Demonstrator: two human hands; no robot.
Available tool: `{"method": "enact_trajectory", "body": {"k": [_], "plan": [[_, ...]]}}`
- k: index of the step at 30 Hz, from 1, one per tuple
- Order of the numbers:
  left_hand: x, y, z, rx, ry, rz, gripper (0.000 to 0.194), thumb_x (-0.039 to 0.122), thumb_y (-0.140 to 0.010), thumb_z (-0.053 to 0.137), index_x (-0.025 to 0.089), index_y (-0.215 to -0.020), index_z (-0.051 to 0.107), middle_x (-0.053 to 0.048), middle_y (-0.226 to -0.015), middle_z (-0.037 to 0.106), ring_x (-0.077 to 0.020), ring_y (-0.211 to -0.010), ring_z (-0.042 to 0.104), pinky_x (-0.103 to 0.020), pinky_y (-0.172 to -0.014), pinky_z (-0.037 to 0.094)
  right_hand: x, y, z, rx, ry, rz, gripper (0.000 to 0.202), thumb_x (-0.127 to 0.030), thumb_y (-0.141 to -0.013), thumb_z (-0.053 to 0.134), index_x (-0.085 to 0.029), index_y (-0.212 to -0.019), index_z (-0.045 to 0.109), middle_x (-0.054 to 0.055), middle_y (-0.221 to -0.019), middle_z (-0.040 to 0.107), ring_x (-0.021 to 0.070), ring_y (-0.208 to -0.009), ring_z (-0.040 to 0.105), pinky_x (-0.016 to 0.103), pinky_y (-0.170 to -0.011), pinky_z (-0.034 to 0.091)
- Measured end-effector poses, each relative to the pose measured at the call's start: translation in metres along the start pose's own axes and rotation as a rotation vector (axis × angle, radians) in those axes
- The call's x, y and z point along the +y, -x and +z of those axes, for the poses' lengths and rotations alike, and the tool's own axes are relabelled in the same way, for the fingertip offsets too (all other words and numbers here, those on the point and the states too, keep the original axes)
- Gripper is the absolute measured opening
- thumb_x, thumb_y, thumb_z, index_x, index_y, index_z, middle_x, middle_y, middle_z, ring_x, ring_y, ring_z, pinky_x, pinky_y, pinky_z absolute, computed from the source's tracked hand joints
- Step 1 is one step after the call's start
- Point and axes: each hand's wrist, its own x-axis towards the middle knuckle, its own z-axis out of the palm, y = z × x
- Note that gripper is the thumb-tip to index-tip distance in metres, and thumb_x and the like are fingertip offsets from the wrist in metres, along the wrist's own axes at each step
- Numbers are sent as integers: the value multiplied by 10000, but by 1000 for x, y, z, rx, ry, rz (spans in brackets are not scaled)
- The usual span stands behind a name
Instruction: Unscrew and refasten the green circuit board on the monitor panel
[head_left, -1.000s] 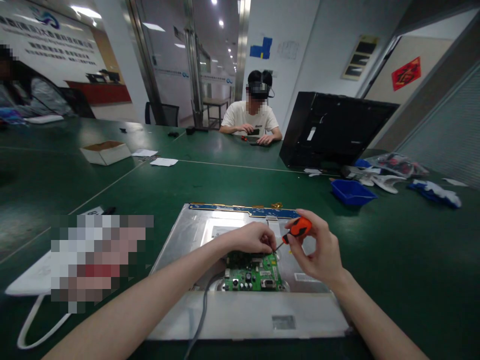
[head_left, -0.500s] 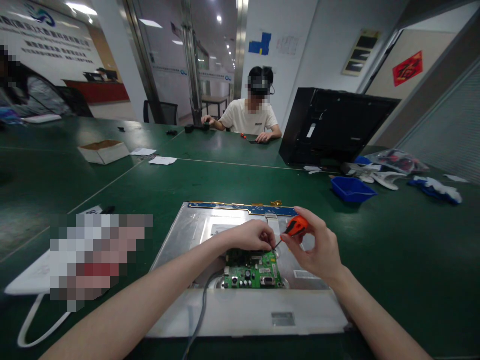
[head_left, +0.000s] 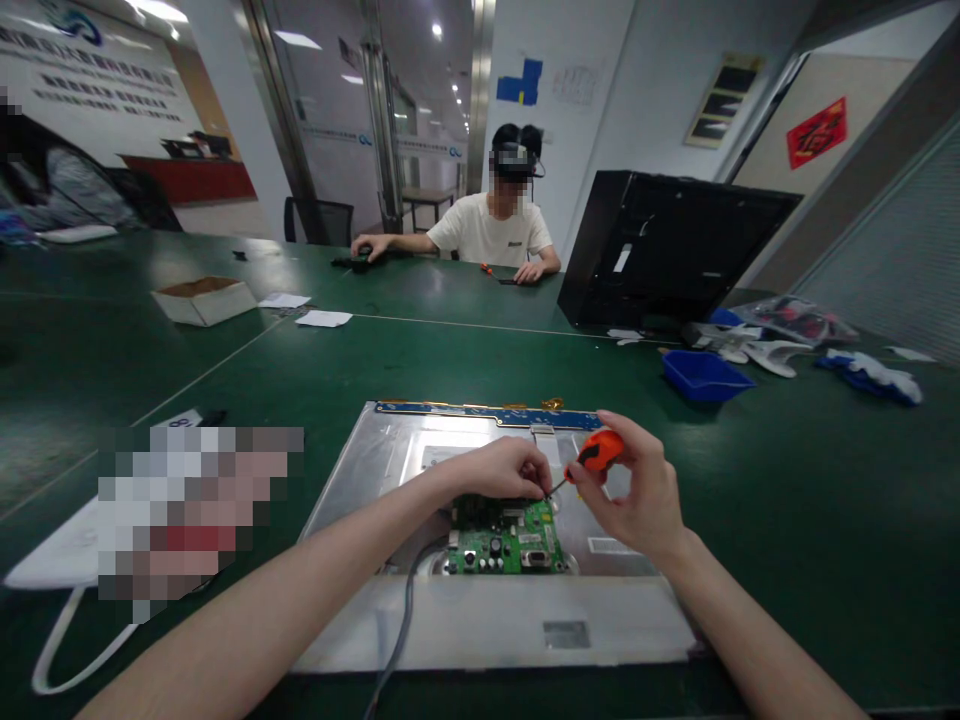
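Note:
An orange and black screwdriver is in my right hand, its handle pinched between thumb and fingers. Its thin shaft slants down left to the upper right corner of a green circuit board. My left hand has its fingers closed at that same corner, beside the screwdriver tip; whatever they grip is too small to make out. The board lies on the silver back of a flat panel, which has a blue strip along its far edge. A grey cable runs from the board's left side towards me.
A blue tray, gloves and a black monitor housing stand at the right. At the left are a white box, papers and a blurred bag. Across the table sits a person.
The screwdriver handle and my right fingers have shifted slightly right. My left hand stays at the board's corner. The person opposite has moved one hand and a dark object to the left.

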Motion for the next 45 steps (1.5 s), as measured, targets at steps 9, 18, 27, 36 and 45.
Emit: {"method": "enact_trajectory", "body": {"k": [9, 18, 27, 36, 45], "plan": [[-2, 1, 1, 4, 45, -14, 108, 85, -745, 679, 131, -842, 696, -3, -751, 647, -129, -695, 581, -226, -650, 447, 0, -4, -4, -52, -24, 4, 593, -246, -867, 639, -247, -1401, 382, -3, -812, 654, 141, -551, 605, 263, -507, 523], [-4, 0, 0, 1, 26, 16, 113, 95, -750, 690, 136, -852, 719, -16, -798, 671, -137, -730, 598, -233, -680, 455, 2, 0, -5, -84, -114, 67, 558, -194, -895, 565, -237, -1417, 374, 25, -880, 668, 158, -623, 650, 296, -579, 569], [-4, -2, -6, -66, 97, -15, 116, 80, -766, 663, 131, -855, 718, -9, -752, 677, -128, -702, 603, -229, -669, 459, 4, -2, -4, -32, 0, 42, 562, -267, -882, 635, -260, -1391, 398, -26, -755, 632, 143, -544, 613, 259, -488, 527], [-7, -4, -6, -70, 121, -11, 102, 80, -751, 689, 130, -838, 704, -7, -752, 675, -126, -704, 602, -233, -681, 460, 5, -2, -4, -102, -140, 138, 540, -221, -904, 558, -228, -1414, 380, 23, -865, 664, 170, -676, 671, 291, -589, 580], [-5, -4, -7, -93, 168, -21, 63, 86, -742, 680, 129, -785, 697, 5, -693, 650, -116, -655, 579, -224, -652, 448, 7, -3, -1, 0, -26, 80, 556, -270, -849, 685, -267, -1346, 438, -2, -827, 640, 134, -547, 601, 243, -480, 523]]}}
